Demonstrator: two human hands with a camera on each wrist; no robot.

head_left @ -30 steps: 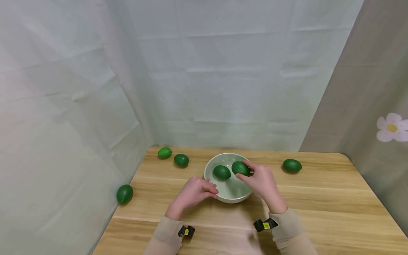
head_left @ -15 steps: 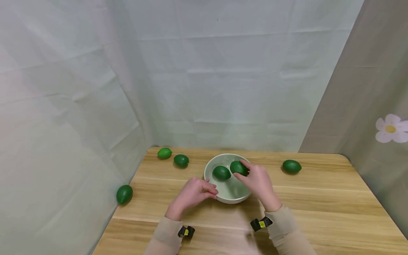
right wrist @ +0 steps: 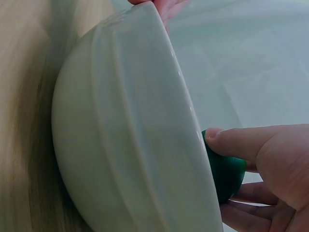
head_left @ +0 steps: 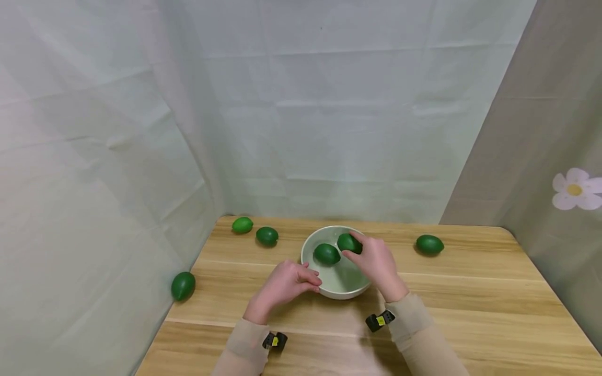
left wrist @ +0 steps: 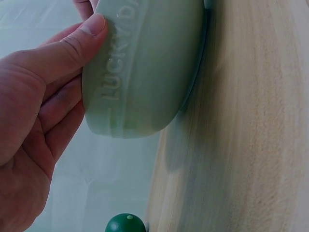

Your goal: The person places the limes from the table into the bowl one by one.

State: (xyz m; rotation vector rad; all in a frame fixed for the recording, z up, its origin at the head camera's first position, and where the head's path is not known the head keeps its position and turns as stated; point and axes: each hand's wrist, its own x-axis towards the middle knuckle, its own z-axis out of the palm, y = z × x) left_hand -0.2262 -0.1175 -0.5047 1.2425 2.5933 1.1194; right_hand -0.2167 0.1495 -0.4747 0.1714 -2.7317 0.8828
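Note:
A pale green bowl, with raised letters on its outer wall in the left wrist view, stands on the wooden table. My left hand pinches its near-left rim, thumb outside and fingers inside. One dark green lime lies in the bowl, left of centre. Thumb and fingers of my right hand hold a second dark green lime over the bowl's far right part. In the right wrist view this held lime shows partly beyond the rim, its lower part hidden by the bowl wall.
A bright green lime and a dark green lime lie at the table's back left. Another dark lime sits at the left edge, and one more lime at the back right. Pale curtains enclose the table.
My right hand has moved slightly left and away from me, carrying its lime closer to the one in the bowl. The left hand and the bowl have stayed in place.

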